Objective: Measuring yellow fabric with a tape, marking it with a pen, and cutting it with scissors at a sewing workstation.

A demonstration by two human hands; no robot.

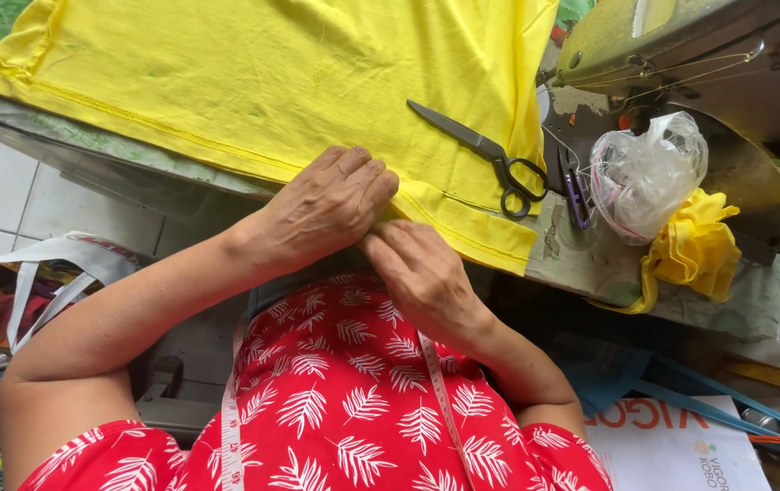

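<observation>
Head view is showing a wide sheet of yellow fabric (pixel 262 73) lying across the tabletop (pixel 581 250), its stitched hem hanging over the near edge toward the person. Beyond it, a sewing machine (pixel 681 45) is standing at the far right of the tabletop.

Both hands are meeting at that hem, so the step in hand looks like folding or checking the hem edge by touch. Any next move here would seem to call for keeping the fold even along the stitched line while the cloth is sliding sideways, without dragging the scissors off.

Left hand (pixel 331 209) is lying knuckles up on the hem, fingers curled and pressed together, apparently pinching the fabric edge beneath them. Right hand (pixel 422 273) is just beside it, touching it, fingers bent and closed on the same edge from below; the exact grip is hidden.

1 pair of black scissors (pixel 490 159) is resting shut on the fabric, near the right hand. Further right, a crumpled clear plastic bag (pixel 649 173) is sitting against a bundle of yellow cloth scraps (pixel 694 245). A tape measure (pixel 440 391) is hanging over the person's red leaf-print top.
</observation>
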